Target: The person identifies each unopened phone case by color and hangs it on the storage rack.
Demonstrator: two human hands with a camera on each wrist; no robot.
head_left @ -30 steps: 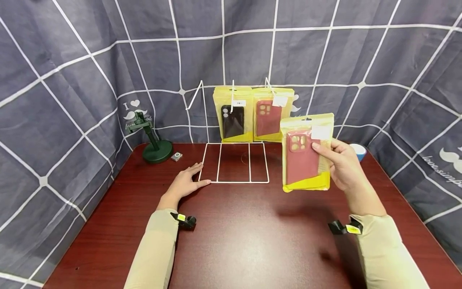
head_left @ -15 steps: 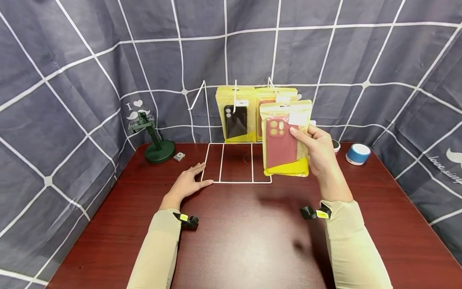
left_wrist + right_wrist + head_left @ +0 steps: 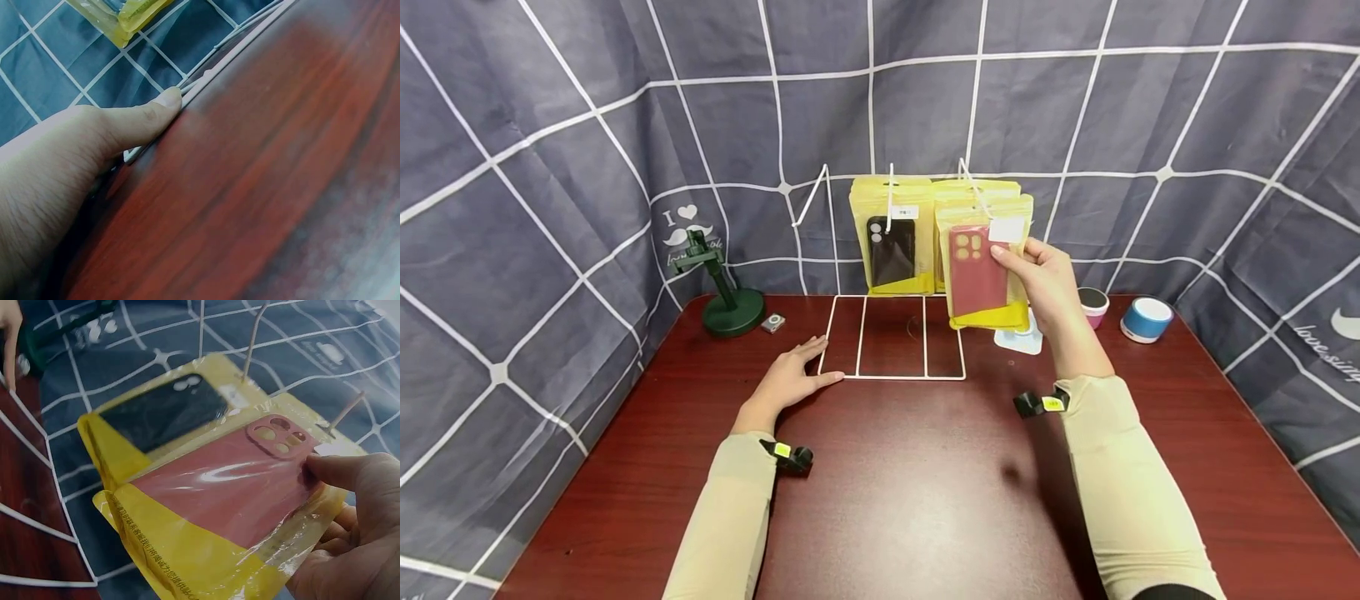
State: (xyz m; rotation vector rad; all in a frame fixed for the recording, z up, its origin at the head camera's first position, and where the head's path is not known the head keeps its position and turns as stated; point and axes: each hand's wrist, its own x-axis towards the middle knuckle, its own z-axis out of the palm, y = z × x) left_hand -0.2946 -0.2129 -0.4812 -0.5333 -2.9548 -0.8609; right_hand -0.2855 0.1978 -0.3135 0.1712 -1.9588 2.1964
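The right hand (image 3: 1051, 279) pinches a glossy yellow plastic pouch holding a dark red phone case with 4 camera cut-outs (image 3: 983, 265), upright near the table's back edge (image 3: 1157, 293).

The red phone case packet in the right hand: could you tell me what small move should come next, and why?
Probably lift the packet slightly toward the right-hand hook. The right hand holds it just before the packets hanging there, its top below the hook's tip.

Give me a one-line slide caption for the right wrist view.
Right hand grips a red phone case in a yellow packet before a hanging black-case packet.
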